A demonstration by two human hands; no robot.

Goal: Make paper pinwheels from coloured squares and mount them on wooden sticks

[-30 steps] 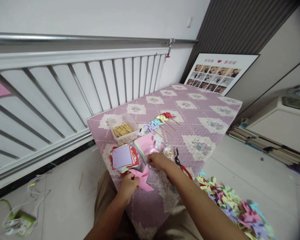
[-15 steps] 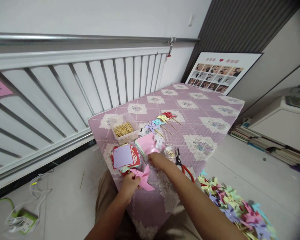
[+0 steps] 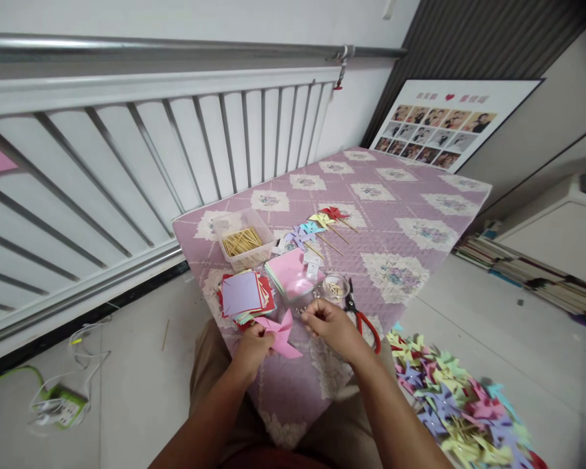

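A folded pink paper pinwheel (image 3: 284,336) is pinched at its centre by my left hand (image 3: 252,350), low over the near end of the table. My right hand (image 3: 333,326) is a little to the right, its thumb and index finger pressed together on something too small to make out. Just beyond those fingertips stands a clear container (image 3: 297,288). Next to it is a small round tub (image 3: 336,286) with short pale pieces inside. A stack of coloured square papers (image 3: 241,293) lies left of the hands, and pliers with red handles (image 3: 368,326) lie to the right.
A plastic box of wooden sticks (image 3: 243,242) stands farther back. Several finished pinwheels on sticks (image 3: 317,225) and pink paper sheets (image 3: 286,267) lie beside it. Many pinwheels (image 3: 456,397) are heaped low at the right. A radiator (image 3: 176,143) lines the table's left side.
My right hand has drawn back from the clear container toward me and to the right, fingers pinched. My left hand keeps the pink pinwheel in nearly the same place. The view has shifted slightly.
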